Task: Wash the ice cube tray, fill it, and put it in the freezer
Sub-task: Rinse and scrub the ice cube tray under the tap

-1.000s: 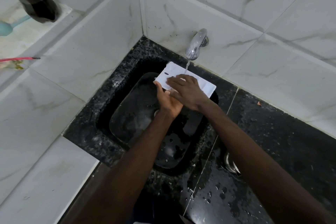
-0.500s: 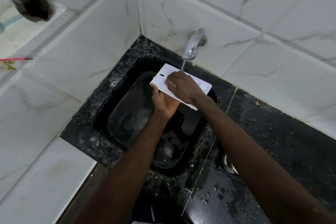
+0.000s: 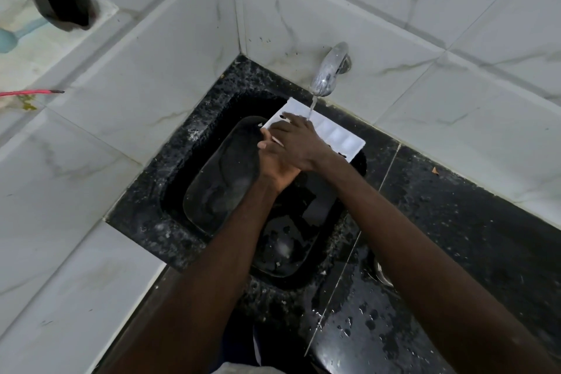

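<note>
White ice cube tray [image 3: 340, 135] held over the back of the black sink [image 3: 212, 191], directly beneath the wall tap [image 3: 329, 70]; running stream [image 3: 312, 106] landing on the upper face of the tray just beside the right hand. Compartments visible, facing upward, so that water reaches them. Left hand [image 3: 277, 171] under the near edge, apparently gripping the tray from below, though fingers mostly hidden behind the right hand; probable function, support and steadying. Right hand [image 3: 299, 143] laid on top, fingers spread and pressed flat against the compartments rather than closed round anything; probable function, rubbing the surface under the flow. Tray tilted slightly, presumably for run-off into the basin. Stage judged as washing; filling and transfer to the freezer not yet done.

Surroundings: speckled black desk [image 3: 455, 222] to the right, wet, beaded with droplets; pale marbled wall tiles [image 3: 394, 9] enclosing the corner. On the ledge at upper left, a dark bottle [image 3: 60, 0], a light-blue handled item [image 3: 12, 38] and a thin red stick [image 3: 30, 92], all well apart from the sink. Round metal object [image 3: 383, 275] on the desk, partly hidden by the right forearm. Obstructions: tap spout close above the tray, limiting upward lift; crossed forearms concealing much of the basin.
</note>
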